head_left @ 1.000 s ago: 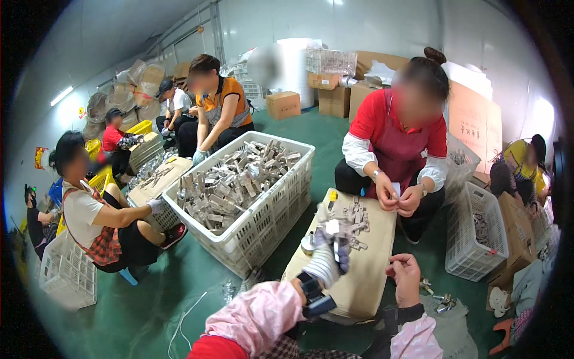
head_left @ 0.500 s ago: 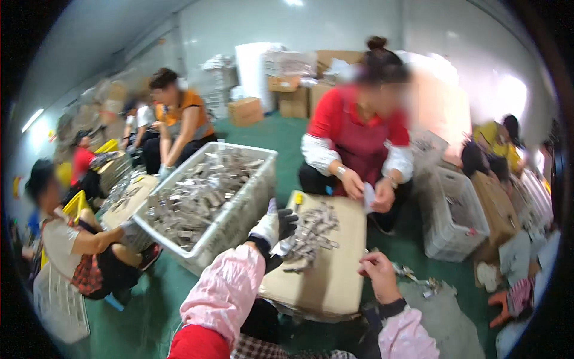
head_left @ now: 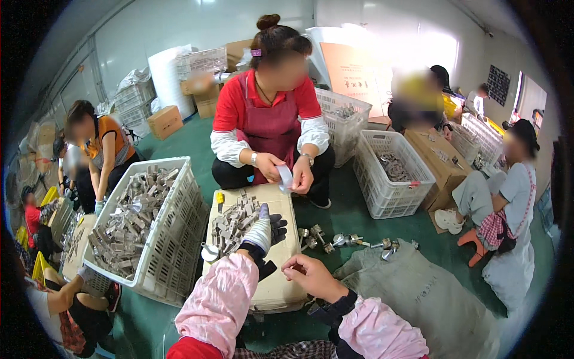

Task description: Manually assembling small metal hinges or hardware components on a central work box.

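My left hand (head_left: 263, 233), in a white glove with dark fingers, hovers over a tan padded work surface (head_left: 278, 287). Its fingers are apart and nothing shows in them. Just beside it lies a pile of small metal pieces (head_left: 236, 222), grey and mostly rectangular. A shiny round metal piece (head_left: 209, 253) is at the near left edge of the surface. My bare right hand (head_left: 317, 277) is over the near right edge, thumb and fingers brought together; anything between the tips is too small to make out. A small yellow-ended object (head_left: 220, 199) sits behind the pile.
Across from me, a seated co-worker in red (head_left: 266, 128) holds a pale strip (head_left: 284, 176). A white crate (head_left: 173, 251) full of metal pieces stands left. Shiny metal fittings (head_left: 344, 239) and a grey sack (head_left: 412, 287) lie right, with another crate (head_left: 394, 185) beyond.
The view has swung to the right. Both my hands are nearer each other, the right one now over the surface's near edge. The co-worker opposite still holds the strip.
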`<action>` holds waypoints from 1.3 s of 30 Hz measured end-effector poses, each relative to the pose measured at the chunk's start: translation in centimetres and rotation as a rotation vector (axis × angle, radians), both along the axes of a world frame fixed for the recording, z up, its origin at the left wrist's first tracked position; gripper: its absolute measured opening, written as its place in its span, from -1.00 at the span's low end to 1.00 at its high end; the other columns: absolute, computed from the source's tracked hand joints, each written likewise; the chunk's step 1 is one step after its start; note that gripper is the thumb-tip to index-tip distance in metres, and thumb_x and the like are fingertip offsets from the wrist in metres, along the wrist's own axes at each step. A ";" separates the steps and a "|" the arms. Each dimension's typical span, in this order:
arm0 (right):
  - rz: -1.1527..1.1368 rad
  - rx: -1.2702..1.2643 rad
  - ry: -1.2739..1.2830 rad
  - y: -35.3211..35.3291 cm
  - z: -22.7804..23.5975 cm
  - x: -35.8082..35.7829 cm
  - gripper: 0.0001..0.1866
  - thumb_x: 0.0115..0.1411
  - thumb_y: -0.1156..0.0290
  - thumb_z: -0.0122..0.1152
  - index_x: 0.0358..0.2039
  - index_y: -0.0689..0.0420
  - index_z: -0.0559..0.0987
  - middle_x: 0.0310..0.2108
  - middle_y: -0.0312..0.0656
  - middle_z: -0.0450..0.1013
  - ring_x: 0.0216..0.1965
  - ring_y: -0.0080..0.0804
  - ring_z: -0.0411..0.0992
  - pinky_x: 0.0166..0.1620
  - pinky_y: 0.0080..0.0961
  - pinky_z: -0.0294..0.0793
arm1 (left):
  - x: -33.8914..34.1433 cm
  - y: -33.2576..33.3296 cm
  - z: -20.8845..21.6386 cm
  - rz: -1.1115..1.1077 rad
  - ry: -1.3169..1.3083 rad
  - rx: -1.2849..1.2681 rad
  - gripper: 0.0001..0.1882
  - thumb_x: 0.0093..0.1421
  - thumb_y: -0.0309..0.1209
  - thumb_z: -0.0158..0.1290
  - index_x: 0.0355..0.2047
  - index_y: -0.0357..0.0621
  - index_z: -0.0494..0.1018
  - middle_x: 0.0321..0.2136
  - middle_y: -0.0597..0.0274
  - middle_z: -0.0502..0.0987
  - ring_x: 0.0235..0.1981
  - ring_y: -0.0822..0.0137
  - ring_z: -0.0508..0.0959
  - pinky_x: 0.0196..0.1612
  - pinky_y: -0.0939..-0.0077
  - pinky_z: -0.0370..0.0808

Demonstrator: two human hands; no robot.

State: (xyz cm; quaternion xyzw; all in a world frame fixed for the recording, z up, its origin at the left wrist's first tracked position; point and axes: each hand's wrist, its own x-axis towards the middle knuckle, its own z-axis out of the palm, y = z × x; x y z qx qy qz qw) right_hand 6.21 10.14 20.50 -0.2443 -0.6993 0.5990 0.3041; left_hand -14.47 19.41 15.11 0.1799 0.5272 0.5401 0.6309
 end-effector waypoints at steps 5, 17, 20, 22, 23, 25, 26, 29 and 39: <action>-0.025 0.010 0.029 0.2 0.5 0.6 -0.84 0.14 0.41 0.12 -0.31 0.23 0.48 -0.50 -0.34 0.40 -0.49 -0.68 0.28 -0.39 -0.65 0.31 | 1.3 3.6 0.1 0.087 -0.046 -0.024 -0.14 0.01 0.44 -0.32 -0.09 -0.12 0.32 -0.25 0.07 0.46 -0.28 0.07 0.43 -0.21 0.12 0.40; 0.011 0.019 0.038 0.7 1.5 0.9 -0.86 0.13 0.44 0.13 -0.31 0.21 0.48 -0.43 -0.35 0.40 -0.42 -0.70 0.30 -0.33 -0.69 0.32 | 2.7 8.9 -1.2 -0.050 -0.013 -0.102 -0.05 -0.18 0.55 -0.25 -0.21 -0.12 0.36 -0.47 0.14 0.49 -0.51 0.18 0.46 -0.47 0.27 0.40; -0.002 0.043 0.060 0.7 2.1 1.2 -0.86 0.13 0.44 0.14 -0.31 0.21 0.49 -0.43 -0.34 0.40 -0.42 -0.70 0.31 -0.33 -0.68 0.32 | 4.1 9.3 -0.7 -0.080 -0.137 -0.051 -0.16 -0.20 0.57 -0.25 -0.58 -0.04 0.39 -0.64 0.19 0.44 -0.62 0.12 0.40 -0.50 0.26 0.36; -0.011 0.058 0.034 0.9 2.0 1.2 -0.86 0.13 0.44 0.14 -0.31 0.21 0.49 -0.43 -0.34 0.41 -0.42 -0.69 0.31 -0.33 -0.68 0.32 | 4.3 9.5 -0.2 -0.080 -0.161 -0.042 -0.17 -0.21 0.57 -0.24 -0.59 -0.02 0.40 -0.64 0.20 0.44 -0.61 0.14 0.41 -0.51 0.28 0.36; -0.015 0.066 0.020 0.9 1.9 1.2 -0.87 0.13 0.44 0.14 -0.31 0.21 0.49 -0.43 -0.34 0.41 -0.42 -0.69 0.32 -0.33 -0.68 0.32 | 4.4 9.5 -0.1 -0.071 -0.175 -0.037 -0.18 -0.20 0.56 -0.24 -0.59 -0.02 0.40 -0.64 0.20 0.44 -0.61 0.14 0.41 -0.51 0.28 0.36; -0.017 0.075 0.021 1.0 1.8 1.2 -0.87 0.13 0.44 0.14 -0.31 0.21 0.49 -0.43 -0.35 0.42 -0.42 -0.69 0.32 -0.33 -0.68 0.32 | 4.6 9.4 0.7 -0.062 -0.192 -0.044 -0.19 -0.19 0.55 -0.23 -0.59 -0.02 0.40 -0.63 0.20 0.45 -0.60 0.14 0.42 -0.51 0.28 0.36; -0.017 0.080 0.022 1.0 1.8 1.3 -0.87 0.13 0.44 0.14 -0.31 0.20 0.49 -0.43 -0.35 0.42 -0.42 -0.69 0.32 -0.33 -0.68 0.32 | 4.5 9.4 1.0 -0.062 -0.192 -0.054 -0.20 -0.18 0.54 -0.21 -0.58 -0.02 0.40 -0.63 0.19 0.45 -0.60 0.14 0.42 -0.51 0.28 0.36; -0.019 0.091 0.046 0.8 2.0 1.1 -0.87 0.13 0.44 0.14 -0.32 0.20 0.50 -0.44 -0.35 0.43 -0.43 -0.69 0.32 -0.33 -0.68 0.32 | 4.3 9.2 1.6 -0.053 -0.133 -0.078 -0.23 -0.16 0.50 -0.17 -0.58 -0.01 0.40 -0.62 0.19 0.46 -0.61 0.13 0.43 -0.52 0.27 0.36; -0.020 0.087 0.012 0.8 1.9 0.8 -0.86 0.13 0.43 0.13 -0.33 0.22 0.49 -0.45 -0.29 0.43 -0.42 -0.63 0.33 -0.32 -0.64 0.33 | 4.4 8.9 0.7 -0.143 -0.153 0.029 -0.52 0.06 0.19 -0.02 -0.45 0.04 0.44 -0.57 0.31 0.49 -0.56 0.22 0.49 -0.49 0.27 0.41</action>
